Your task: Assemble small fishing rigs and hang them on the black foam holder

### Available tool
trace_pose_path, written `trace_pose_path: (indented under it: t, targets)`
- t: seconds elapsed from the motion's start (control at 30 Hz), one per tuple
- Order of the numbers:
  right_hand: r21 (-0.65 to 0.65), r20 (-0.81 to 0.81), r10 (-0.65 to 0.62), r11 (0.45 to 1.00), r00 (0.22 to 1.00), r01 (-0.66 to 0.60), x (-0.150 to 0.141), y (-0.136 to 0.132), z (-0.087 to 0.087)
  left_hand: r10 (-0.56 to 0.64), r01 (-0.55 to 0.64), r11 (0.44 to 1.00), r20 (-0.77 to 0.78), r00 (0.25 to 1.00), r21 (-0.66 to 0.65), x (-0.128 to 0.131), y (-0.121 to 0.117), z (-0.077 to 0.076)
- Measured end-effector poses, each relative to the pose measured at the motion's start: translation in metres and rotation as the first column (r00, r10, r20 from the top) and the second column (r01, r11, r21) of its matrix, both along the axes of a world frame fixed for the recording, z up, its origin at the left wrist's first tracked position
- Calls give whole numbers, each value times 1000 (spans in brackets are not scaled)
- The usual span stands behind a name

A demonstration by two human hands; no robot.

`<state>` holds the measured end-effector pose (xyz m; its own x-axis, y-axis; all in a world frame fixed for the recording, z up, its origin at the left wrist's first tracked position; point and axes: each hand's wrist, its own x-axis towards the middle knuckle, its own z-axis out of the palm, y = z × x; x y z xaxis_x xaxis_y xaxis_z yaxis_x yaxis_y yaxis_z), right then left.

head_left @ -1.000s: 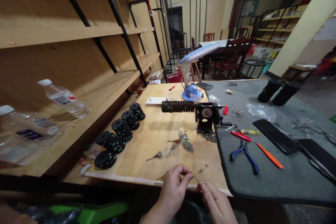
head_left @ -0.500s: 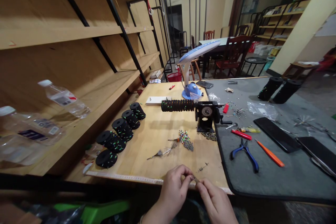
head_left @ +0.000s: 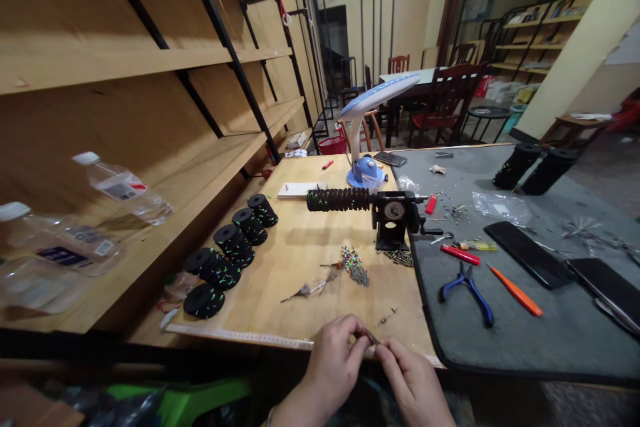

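At the table's front edge, my left hand and my right hand meet fingertip to fingertip. Both are pinched on one small, thin dark piece, too small to name. Just beyond my fingers lies a tiny wire-like piece on the wood. Farther off are a heap of coloured beads, a pile of small grey metal parts and thin feathery tools with fine wires. Behind them stands a black hand-cranked winder carrying a ridged black foam roll dotted with colour.
Black foam spools line the table's left side. On the grey mat lie blue-handled pliers, an orange tool, a red knife and a black phone. A blue-white lamp stands behind the winder; bottles rest on the shelf.
Both hands stay together over the front edge, still pinching the small piece, with only a slight shift of the fingers. The rest of the table looks the same.
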<state>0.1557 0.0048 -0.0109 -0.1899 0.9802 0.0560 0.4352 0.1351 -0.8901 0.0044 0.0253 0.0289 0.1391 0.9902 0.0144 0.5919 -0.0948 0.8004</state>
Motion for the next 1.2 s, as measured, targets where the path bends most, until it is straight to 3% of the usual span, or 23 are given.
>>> trace_pose_path:
  t: [0.17,0.3,0.4,0.47,0.57,0.63,0.7,0.73,0.8,0.87,0.97,1.07,1.2]
  targets:
    - [22,67,-30,999,997,29,8,-1,0,6,-2,999,90,996,-37,2,1,-1]
    - [175,233,-162,977,959,122,36,8,-2,79,-51,990,211,974,-135,-1,2,-3]
    - [339,516,-337,925,787,174,66,21,-10,162,-87,973,366,916,-213,-8,3,-2]
    - [412,638,-379,904,670,119,83,29,-14,210,-114,967,454,866,-229,-14,4,-2]
    - [457,710,-385,889,590,31,93,35,-14,275,-167,955,515,812,-245,-24,2,-2]
    - [494,665,-413,868,622,48,87,32,-9,300,-194,950,537,789,-245,-28,-3,-3]
    - [521,531,-403,849,746,87,68,24,1,305,-212,950,545,781,-228,-30,-8,-5]
    - [523,429,-347,848,834,84,54,20,5,303,-220,952,543,783,-213,-30,-11,-6]
    - [400,221,-119,916,968,21,23,12,14,300,-236,954,526,796,-186,-31,-17,-7]
    - [176,15,105,979,994,-106,-8,8,20,298,-248,955,518,802,-165,-32,-21,-9]
    - [-13,-218,253,965,943,-262,-39,13,21,316,-264,949,533,785,-175,-37,-24,-13]
    - [-78,-185,258,958,948,-276,-50,24,14,384,-306,923,538,751,-232,-42,-25,-20]
    - [-7,75,300,954,951,-300,-55,34,4,468,-372,884,542,698,-283,-53,-24,-30]
